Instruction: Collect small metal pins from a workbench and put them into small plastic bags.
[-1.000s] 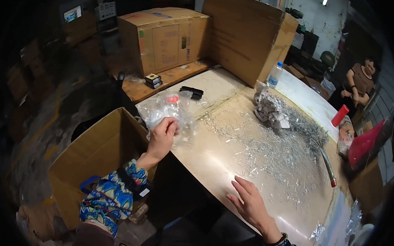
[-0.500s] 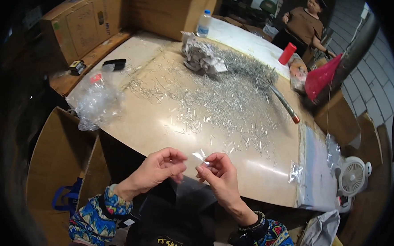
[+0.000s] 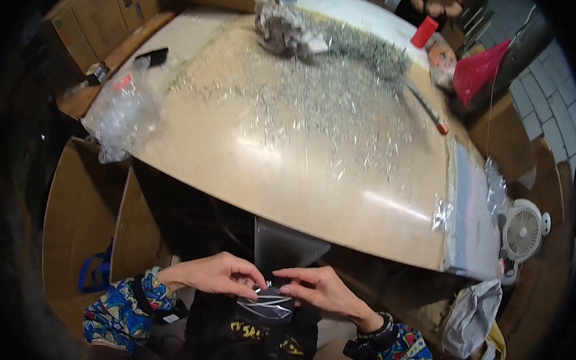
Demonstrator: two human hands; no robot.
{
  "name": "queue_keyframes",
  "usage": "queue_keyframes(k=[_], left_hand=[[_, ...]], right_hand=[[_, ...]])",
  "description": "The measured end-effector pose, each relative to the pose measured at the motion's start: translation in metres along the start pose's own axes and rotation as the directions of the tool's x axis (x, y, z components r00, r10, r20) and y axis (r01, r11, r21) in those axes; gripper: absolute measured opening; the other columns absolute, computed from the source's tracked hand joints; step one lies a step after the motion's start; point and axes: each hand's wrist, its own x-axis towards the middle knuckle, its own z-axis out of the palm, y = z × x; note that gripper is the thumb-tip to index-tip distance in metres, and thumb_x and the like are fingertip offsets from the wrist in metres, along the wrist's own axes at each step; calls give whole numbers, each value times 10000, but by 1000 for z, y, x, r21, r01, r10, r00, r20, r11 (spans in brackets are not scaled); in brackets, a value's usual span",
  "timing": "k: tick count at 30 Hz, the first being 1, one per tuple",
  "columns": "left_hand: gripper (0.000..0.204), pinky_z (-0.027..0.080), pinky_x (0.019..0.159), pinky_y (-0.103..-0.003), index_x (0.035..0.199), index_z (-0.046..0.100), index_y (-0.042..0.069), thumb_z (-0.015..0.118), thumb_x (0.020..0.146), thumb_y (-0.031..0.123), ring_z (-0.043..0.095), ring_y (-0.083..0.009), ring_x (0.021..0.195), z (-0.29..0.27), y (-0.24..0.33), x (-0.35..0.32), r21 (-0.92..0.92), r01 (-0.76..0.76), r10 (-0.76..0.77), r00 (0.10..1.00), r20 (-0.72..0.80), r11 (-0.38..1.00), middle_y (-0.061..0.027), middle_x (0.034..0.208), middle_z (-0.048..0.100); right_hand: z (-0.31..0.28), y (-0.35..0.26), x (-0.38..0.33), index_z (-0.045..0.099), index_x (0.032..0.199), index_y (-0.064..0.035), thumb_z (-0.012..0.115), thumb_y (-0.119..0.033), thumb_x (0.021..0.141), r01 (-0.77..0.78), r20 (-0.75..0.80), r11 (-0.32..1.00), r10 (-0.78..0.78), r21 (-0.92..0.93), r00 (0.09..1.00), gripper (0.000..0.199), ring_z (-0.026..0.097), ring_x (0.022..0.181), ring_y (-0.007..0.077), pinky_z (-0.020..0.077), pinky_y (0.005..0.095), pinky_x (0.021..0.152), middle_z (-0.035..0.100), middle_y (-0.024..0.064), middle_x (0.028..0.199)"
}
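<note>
left hand [image 3: 214,275]: fingertips pinched on the left side of the small clear plastic bag [image 3: 267,304], close to its top edge.
right hand [image 3: 321,289]: fingers together, clamped on the bag's right side, same height.
bag location: low in view, in the person's lap, below the near edge of the table [image 3: 339,202], between both hands.
contents: a few thin silver strips show through the film.
handling: looks very light, limp and slick; probably crumples easily. Best held by the top edge, one pinch per side.
table: loose silver strips [image 3: 331,97] spread across it; bigger clear bag [image 3: 125,109] at its left edge.
</note>
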Motion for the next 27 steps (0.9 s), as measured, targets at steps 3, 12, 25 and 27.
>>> queue_keyframes(k=[3, 12, 25, 27], left_hand=[[206, 454, 528, -216, 1006, 661, 11, 656, 866, 162, 568, -69, 578, 5, -27, -5, 99, 12, -4, 997, -77, 995, -40, 782, 643], [204, 421, 503, -249, 922, 635, 42, 642, 883, 243, 543, -78, 562, 6, -60, 5, 354, 88, -126, 988, 85, 931, -3, 667, 576], [144, 523, 710, -256, 933, 580, 3, 672, 840, 63, 653, -143, 807, 11, -109, 30, -68, -52, 12, 875, -483, 996, -80, 878, 666], [196, 506, 721, -227, 955, 570, 4, 702, 818, 51, 613, -84, 819, 10, -122, 32, -271, -183, 23, 864, -503, 945, -52, 867, 651]], right_hand=[[6, 19, 3, 654, 1106, -12, 648, -113, 868, 52, 32, 986, -47, -159, 998, 258, 598, 623, 72, 489, 222, 568, 681, 67, 813], [22, 83, -6, 654, 870, -19, 634, -231, 877, 26, 41, 970, -16, -243, 999, 213, 624, 605, 198, 476, 301, 536, 662, 99, 758], [11, 94, -2, 619, 917, -127, 596, -135, 817, 182, -37, 535, -373, -825, 927, 103, 591, 587, 260, 480, 370, 498, 553, 70, 662], [7, 94, -3, 604, 929, -136, 603, -159, 805, 159, -62, 556, -357, -816, 932, 127, 604, 601, 269, 491, 386, 507, 583, 71, 693]])
